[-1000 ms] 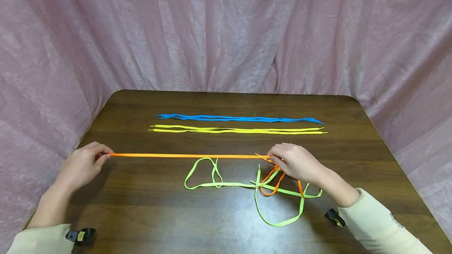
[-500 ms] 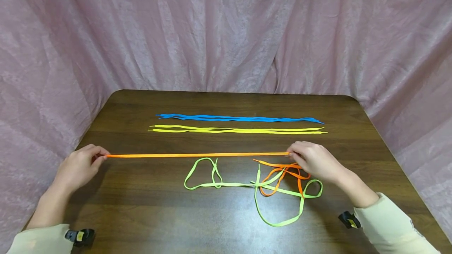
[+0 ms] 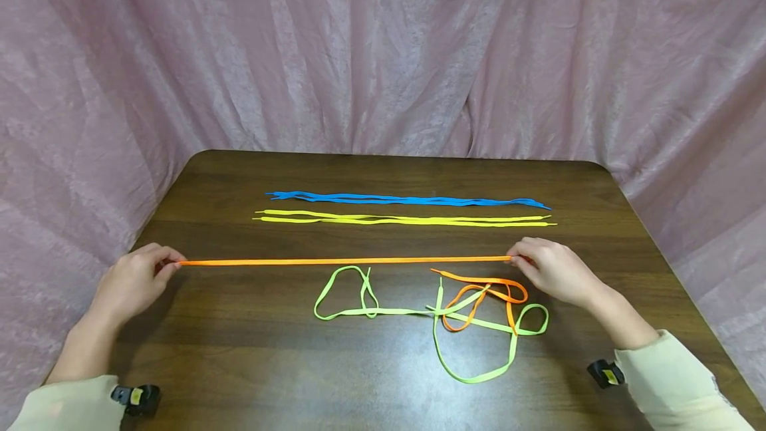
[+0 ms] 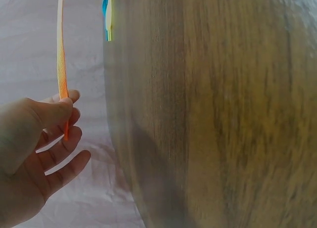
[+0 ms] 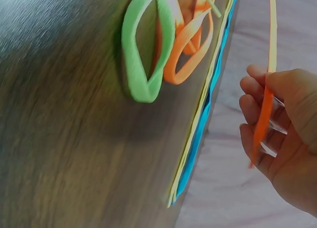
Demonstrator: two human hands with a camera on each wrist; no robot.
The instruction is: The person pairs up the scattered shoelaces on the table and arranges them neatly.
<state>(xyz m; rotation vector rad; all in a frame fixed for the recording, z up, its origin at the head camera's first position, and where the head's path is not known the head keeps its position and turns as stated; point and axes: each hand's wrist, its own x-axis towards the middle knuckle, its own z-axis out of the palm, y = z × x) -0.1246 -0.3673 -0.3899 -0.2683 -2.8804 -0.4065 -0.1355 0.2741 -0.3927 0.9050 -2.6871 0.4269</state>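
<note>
An orange shoelace (image 3: 347,261) is stretched straight from side to side between the two hands. The left hand (image 3: 139,281) pinches its left end between thumb and fingers; in the left wrist view the tip (image 4: 66,131) pokes out below the thumb. At the other end, the right hand (image 3: 556,271) pinches the lace, with a short orange tail (image 5: 262,119) hanging past the thumb in the right wrist view. On the table in front of the right hand lies a second orange shoelace (image 3: 463,278), loosely looped and tangled with green shoelaces (image 3: 389,312).
Two yellow shoelaces (image 3: 407,221) lie side by side across the table (image 3: 269,364). Behind them, blue shoelaces (image 3: 383,199) lie roughly parallel. A pink curtain (image 3: 383,52) hangs past the table's far edge.
The right hand has slid rightward along the orange shoelace, leaving a longer taut stretch between the hands. The other orange lace now lies apart from that hand. The left hand stays nearly in place.
</note>
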